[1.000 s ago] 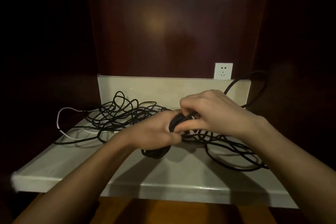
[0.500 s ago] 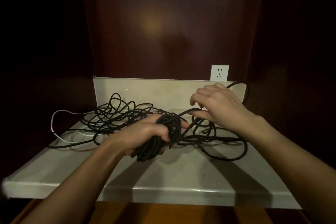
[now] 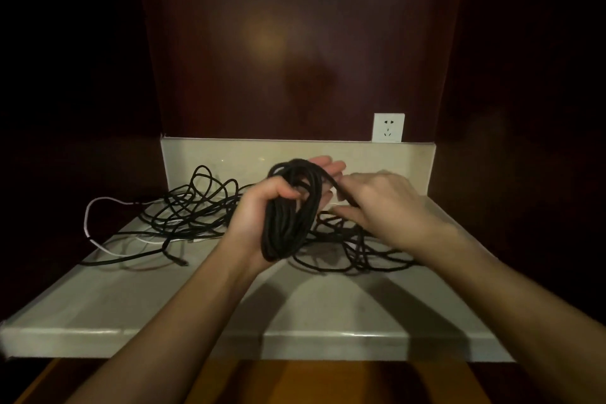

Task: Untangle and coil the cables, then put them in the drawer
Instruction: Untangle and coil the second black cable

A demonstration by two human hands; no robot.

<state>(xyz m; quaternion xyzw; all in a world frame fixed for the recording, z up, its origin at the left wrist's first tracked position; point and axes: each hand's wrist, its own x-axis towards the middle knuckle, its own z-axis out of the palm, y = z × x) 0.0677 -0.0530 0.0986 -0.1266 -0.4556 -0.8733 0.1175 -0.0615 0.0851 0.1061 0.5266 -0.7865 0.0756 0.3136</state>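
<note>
That black cable coil (image 3: 288, 216) is light and floppy, so keep your left hand (image 3: 262, 213) gripping through its loops, fingers partly straight behind, while your right hand (image 3: 387, 207) pinches the loose strand.

Both forearms were bare right down to the bottom of the view, with no sleeve showing on either. The left hand (image 3: 262, 207) and the right hand (image 3: 390, 207) wore nothing: no gloves, rings, watch or bracelet visible.

Tangled cables (image 3: 196, 207) on shelf (image 3: 328, 311); socket (image 3: 388, 127) behind
</note>
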